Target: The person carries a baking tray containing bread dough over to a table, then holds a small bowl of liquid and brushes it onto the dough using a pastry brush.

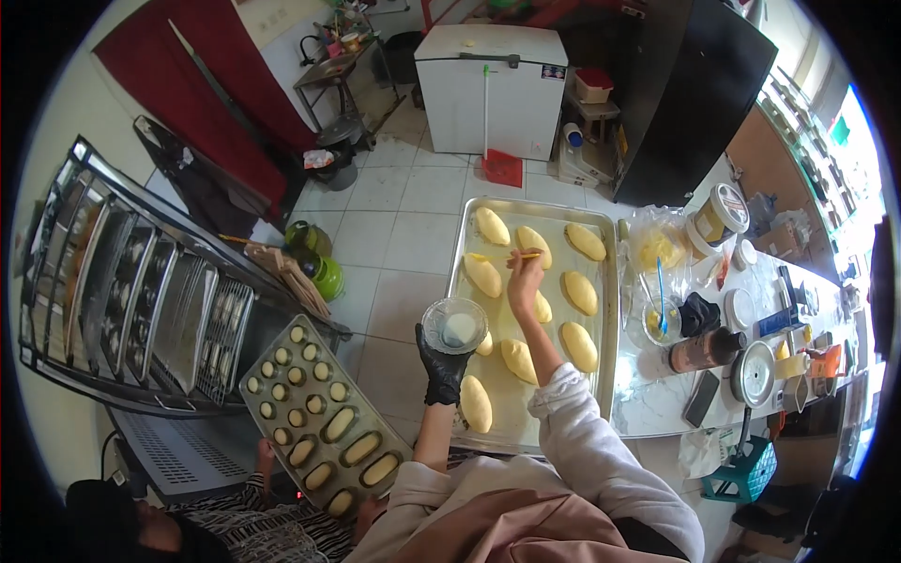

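My left hand (pixel 439 364), in a black glove, holds up a clear glass bowl (pixel 457 325) with a whitish content, beside the left edge of a large metal baking tray (pixel 598 413). Above the tray my bare right hand (pixel 526 280) pinches a thin yellow-handled brush (pixel 531 255); its tip is too small to make out. Oval pale-yellow dough pieces lie spaced over the tray. One dough piece (pixel 533 242) is just beyond my right fingers, and another dough piece (pixel 482 276) lies to their left. My right forearm partly hides a dough piece (pixel 542 307).
At left, a co-worker (pixel 235 521) holds a second tray (pixel 310 330) of dough in small moulds, near a rack (pixel 141 291) of trays. A marble table (pixel 648 413) on the right carries a bottle (pixel 699 352), phone (pixel 701 398), tub (pixel 723 211) and bags.
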Tool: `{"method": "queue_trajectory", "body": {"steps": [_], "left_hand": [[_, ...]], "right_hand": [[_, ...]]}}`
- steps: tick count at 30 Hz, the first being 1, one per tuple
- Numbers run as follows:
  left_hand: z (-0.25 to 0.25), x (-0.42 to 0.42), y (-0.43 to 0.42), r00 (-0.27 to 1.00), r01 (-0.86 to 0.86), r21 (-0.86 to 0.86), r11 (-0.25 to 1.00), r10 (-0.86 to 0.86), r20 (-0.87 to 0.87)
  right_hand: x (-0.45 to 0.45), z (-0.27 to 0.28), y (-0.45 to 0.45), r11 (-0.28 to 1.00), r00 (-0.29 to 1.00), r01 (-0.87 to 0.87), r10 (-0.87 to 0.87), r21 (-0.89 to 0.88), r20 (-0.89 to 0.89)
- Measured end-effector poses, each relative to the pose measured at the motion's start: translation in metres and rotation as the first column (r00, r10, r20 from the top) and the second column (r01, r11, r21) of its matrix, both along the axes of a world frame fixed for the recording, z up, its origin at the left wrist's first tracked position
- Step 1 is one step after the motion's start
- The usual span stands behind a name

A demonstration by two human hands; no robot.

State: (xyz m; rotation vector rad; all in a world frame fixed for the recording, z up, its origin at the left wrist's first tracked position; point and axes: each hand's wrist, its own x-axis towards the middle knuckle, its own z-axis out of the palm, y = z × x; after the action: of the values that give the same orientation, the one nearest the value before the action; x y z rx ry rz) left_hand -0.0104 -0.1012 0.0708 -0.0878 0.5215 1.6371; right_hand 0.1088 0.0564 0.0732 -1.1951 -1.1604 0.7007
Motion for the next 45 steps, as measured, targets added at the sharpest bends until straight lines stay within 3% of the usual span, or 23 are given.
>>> {"method": "queue_trajectory", "body": {"steps": [4, 11, 13, 14, 19, 24, 26, 27, 30, 32, 34, 35, 36, 38, 42, 43, 45], "left_hand": [[0.001, -0.003, 0.0, 0.999, -0.042, 0.026, 0.999, 0.042, 0.02], [0.0, -0.009, 0.004, 0.991, -0.12, 0.05, 0.991, 0.117, 0.06], [-0.001, -0.009, 0.003, 0.989, -0.138, 0.069, 0.988, 0.134, 0.068], [0.001, -0.01, 0.004, 0.987, -0.151, 0.055, 0.987, 0.147, 0.066], [0.0, -0.016, 0.002, 0.976, -0.213, 0.065, 0.975, 0.209, 0.059], [0.001, -0.021, -0.002, 0.974, -0.208, 0.046, 0.977, 0.203, 0.102], [-0.002, -0.022, -0.001, 0.97, -0.222, 0.078, 0.972, 0.212, 0.115], [-0.004, -0.023, 0.001, 0.969, -0.226, 0.103, 0.969, 0.212, 0.126], [-0.003, -0.019, 0.003, 0.968, -0.226, 0.064, 0.972, 0.216, 0.13], [0.002, -0.013, 0.002, 0.97, -0.22, 0.057, 0.974, 0.213, 0.116], [0.001, -0.014, 0.004, 0.973, -0.216, 0.056, 0.975, 0.211, 0.09], [-0.004, -0.015, 0.004, 0.974, -0.207, 0.077, 0.975, 0.199, 0.105], [-0.009, -0.014, 0.003, 0.975, -0.197, 0.095, 0.976, 0.185, 0.121], [-0.006, -0.012, 0.001, 0.979, -0.174, 0.074, 0.982, 0.164, 0.121], [0.011, -0.003, 0.005, 0.985, -0.142, 0.088, 0.986, 0.132, 0.108], [0.013, -0.003, 0.008, 0.987, -0.137, 0.093, 0.986, 0.128, 0.097], [0.011, 0.002, 0.008, 0.994, -0.081, 0.102, 0.992, 0.073, 0.078]], "right_hand": [[0.028, 0.011, -0.024, 1.0, 0.999, 0.012, -0.013, 0.015, 0.052], [0.042, 0.012, -0.069, 0.979, 0.967, -0.193, 0.179, 0.062, 0.179], [0.034, 0.007, -0.071, 0.926, 0.919, -0.361, 0.335, 0.105, 0.207], [0.032, 0.006, -0.072, 0.897, 0.882, -0.414, 0.352, 0.157, 0.314], [0.046, 0.001, -0.076, 0.868, 0.741, -0.496, 0.406, 0.027, 0.534], [0.08, 0.002, -0.082, 0.844, 0.687, -0.537, 0.424, 0.019, 0.59], [0.086, 0.003, -0.077, 0.894, 0.82, -0.426, 0.316, 0.139, 0.478], [0.083, 0.002, -0.071, 0.891, 0.818, -0.43, 0.318, 0.143, 0.478], [0.066, 0.004, -0.063, 0.94, 0.945, -0.321, 0.311, 0.111, 0.1], [0.062, -0.011, -0.057, 0.954, 0.959, -0.282, 0.28, 0.102, 0.041], [0.06, -0.016, -0.055, 0.995, 0.968, -0.095, 0.1, 0.033, -0.229], [0.064, -0.013, -0.057, 1.0, 0.976, -0.025, 0.022, -0.009, -0.216], [0.062, -0.013, -0.057, 1.0, 0.975, -0.018, 0.014, -0.017, -0.222], [0.056, -0.011, -0.056, 1.0, 0.913, 0.013, -0.011, 0.001, -0.408], [0.06, -0.005, -0.061, 0.994, 0.973, 0.063, -0.082, -0.094, -0.215], [0.061, -0.004, -0.065, 0.996, 0.94, 0.087, -0.085, -0.006, -0.33], [0.062, 0.022, -0.076, 0.993, 0.936, 0.085, -0.053, 0.077, -0.348]]}}
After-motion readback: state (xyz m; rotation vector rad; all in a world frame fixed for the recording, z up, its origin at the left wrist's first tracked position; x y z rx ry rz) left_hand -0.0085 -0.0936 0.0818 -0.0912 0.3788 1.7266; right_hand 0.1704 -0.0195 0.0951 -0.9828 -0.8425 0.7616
